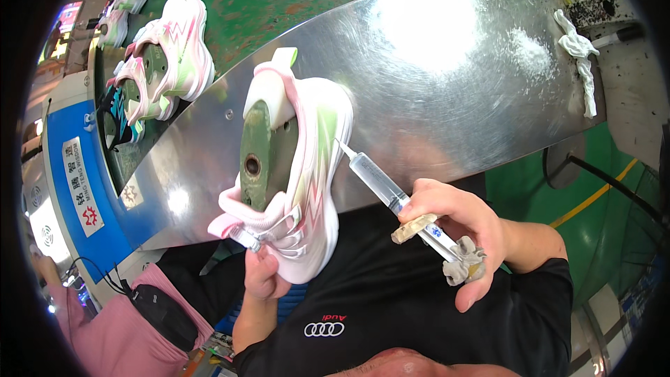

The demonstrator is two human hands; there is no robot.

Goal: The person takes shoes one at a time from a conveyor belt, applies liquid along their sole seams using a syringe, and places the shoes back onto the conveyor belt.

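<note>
My left hand [261, 276] grips a white, pink and pale green sneaker [322, 167] near its toe and tongue, most of the fingers hidden behind the shoe. The sneaker is tilted over the metal table, its heel pull tab away from me. A dark green shoe last [269, 157] with a round hole fills its opening. In my right hand [464, 227] is a clear syringe [380, 178], with yellowish wrapping at its flange and a lumpy grey-white wrapping on its plunger end. The syringe's fine tip points at the edge of the sneaker's sole near the heel; contact cannot be told.
A shiny metal table [419, 119] curves across the view. White powder [530, 52] and a twisted white cloth [579, 59] lie at its right end. More sneakers [178, 45] stand in a row on the left. A person in a pink top [139, 328] is at lower left.
</note>
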